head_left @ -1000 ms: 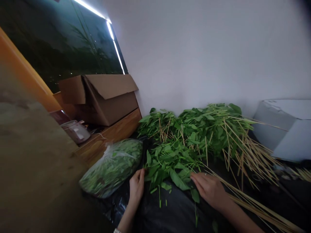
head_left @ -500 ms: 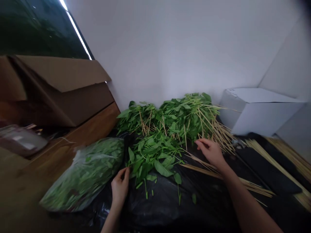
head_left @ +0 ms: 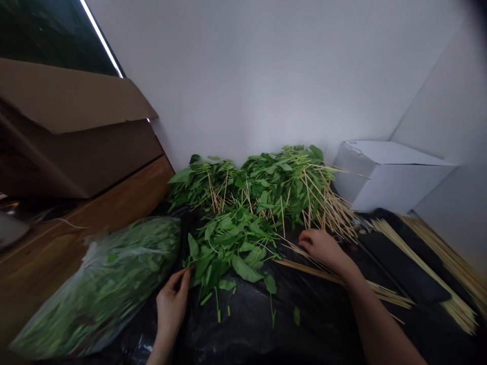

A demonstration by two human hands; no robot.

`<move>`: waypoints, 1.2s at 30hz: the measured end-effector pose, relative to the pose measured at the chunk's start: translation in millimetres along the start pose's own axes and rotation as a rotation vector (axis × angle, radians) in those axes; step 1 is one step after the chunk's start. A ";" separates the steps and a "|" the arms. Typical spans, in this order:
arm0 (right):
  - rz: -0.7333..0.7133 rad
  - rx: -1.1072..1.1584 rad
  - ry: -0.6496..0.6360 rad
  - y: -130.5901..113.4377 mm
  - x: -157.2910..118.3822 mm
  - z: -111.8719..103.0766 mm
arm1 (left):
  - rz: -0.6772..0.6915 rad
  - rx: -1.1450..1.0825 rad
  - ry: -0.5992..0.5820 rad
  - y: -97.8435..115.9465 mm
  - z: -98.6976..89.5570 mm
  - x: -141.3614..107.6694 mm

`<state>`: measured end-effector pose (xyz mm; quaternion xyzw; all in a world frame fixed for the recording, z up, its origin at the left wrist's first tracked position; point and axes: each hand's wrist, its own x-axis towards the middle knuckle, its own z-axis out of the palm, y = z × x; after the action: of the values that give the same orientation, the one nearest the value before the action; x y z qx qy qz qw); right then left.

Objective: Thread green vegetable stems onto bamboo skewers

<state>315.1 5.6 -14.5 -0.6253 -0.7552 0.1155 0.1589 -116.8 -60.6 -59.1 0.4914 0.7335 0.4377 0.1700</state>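
At the lower left of the frame, a clear plastic bag (head_left: 91, 252) is packed with green leaves, visible through its film. A cardboard box (head_left: 102, 165) stands at the left edge with a flap folded outward; its contents are hidden. Right of center, a white box (head_left: 407, 187) sits near the wall, its inside out of sight.

The loose pile of leafy green stems (head_left: 228, 243) lies mid-frame on black plastic sheeting (head_left: 243, 337), between the two hands. The left hand (head_left: 172, 301), lower left of center, has thumb and fingertips drawn together at the pile's left edge; whether they pinch a stem cannot be told. The right hand (head_left: 323, 248), right of center, is apart from the pile, fingers curled over thin bamboo sticks (head_left: 310, 270); whether it grips any is unclear. Behind, leafy bundles with sticks (head_left: 274, 177) line the wall.
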 end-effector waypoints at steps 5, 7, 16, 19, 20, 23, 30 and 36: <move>0.008 -0.141 -0.016 -13.3 2.9 12.7 | 0.020 -0.001 -0.001 0.5 -0.3 0.0; -0.008 -0.190 -0.022 -19.6 3.7 18.1 | 0.023 0.001 0.002 0.9 -0.1 -0.2; -0.074 -0.291 0.054 -32.4 3.8 29.2 | 0.041 0.033 0.008 1.3 0.0 -1.6; -0.090 -0.264 0.122 -29.9 2.4 25.6 | 0.047 0.028 0.017 2.1 -0.2 -2.0; -0.091 -0.250 0.153 -28.7 2.0 23.5 | 0.050 0.022 0.018 2.7 -0.1 -2.2; -0.086 -0.189 0.266 -25.3 0.9 16.9 | 0.059 0.009 0.012 4.8 0.4 -3.2; -0.161 -0.003 0.538 -34.1 -4.3 15.2 | 0.065 -0.011 0.019 12.1 -1.6 -7.9; -0.348 0.004 0.637 -42.4 -7.2 25.5 | 0.401 -0.006 0.011 82.6 10.5 -8.1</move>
<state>268.0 -8.9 -23.0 -0.4917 -0.7626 -0.1125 0.4049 -58.7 -51.6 0.4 0.6249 0.6205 0.4676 0.0768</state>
